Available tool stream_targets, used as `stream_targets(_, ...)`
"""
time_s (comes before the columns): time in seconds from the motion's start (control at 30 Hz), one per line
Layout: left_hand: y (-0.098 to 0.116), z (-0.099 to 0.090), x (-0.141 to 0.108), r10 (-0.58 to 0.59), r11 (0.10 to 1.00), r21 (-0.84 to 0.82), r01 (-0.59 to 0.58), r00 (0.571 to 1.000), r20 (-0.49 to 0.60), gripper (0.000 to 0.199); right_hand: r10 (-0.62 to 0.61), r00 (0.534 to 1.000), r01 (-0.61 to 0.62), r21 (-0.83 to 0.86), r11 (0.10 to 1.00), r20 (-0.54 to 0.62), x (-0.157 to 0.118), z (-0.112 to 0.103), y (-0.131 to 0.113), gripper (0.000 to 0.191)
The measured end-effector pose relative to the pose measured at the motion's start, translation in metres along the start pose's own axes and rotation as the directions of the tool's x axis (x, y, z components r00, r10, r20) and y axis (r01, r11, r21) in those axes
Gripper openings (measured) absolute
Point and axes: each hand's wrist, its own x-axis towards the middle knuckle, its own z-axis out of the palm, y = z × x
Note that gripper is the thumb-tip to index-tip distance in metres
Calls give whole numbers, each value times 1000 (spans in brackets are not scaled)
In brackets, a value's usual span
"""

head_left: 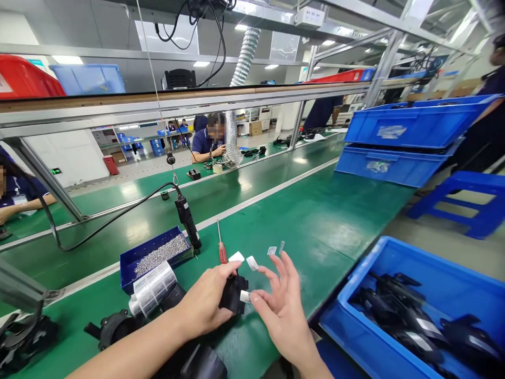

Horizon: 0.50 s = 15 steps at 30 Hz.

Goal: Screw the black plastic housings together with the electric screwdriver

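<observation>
My left hand [207, 300] is closed around a black plastic part [233, 295]. A white label [236, 257] shows at its fingertips. My right hand [282, 305] pinches a small white label [245, 296] between thumb and forefinger, right at the black part. Its other fingers are spread, with more labels [252, 262] clinging to their tips. A red-handled screwdriver [222, 251] lies just beyond my hands. Left of them stands a roll of labels [154, 289], partly over a black part.
A blue tray of small metal screws [163, 255] sits beside a hanging electric screwdriver [187, 218]. A blue bin [384, 247] with black parts stands at right. Stacked blue bins [390, 160] are farther back. A co-worker [207, 139] sits across the green bench.
</observation>
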Motion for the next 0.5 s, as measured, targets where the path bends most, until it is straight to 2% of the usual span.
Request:
stream_targets(0.23, 3, 0, -2, -10, 1000, 29, 9, 1000, 8, 126, 21, 1000, -20, -64, 998, 15, -5, 14, 3, 92)
stream_targets(0.5, 5, -3, -1, -8, 999, 32, 6, 999, 40, 126, -3, 1000, 6, -103, 995, 22, -6, 17, 3, 93)
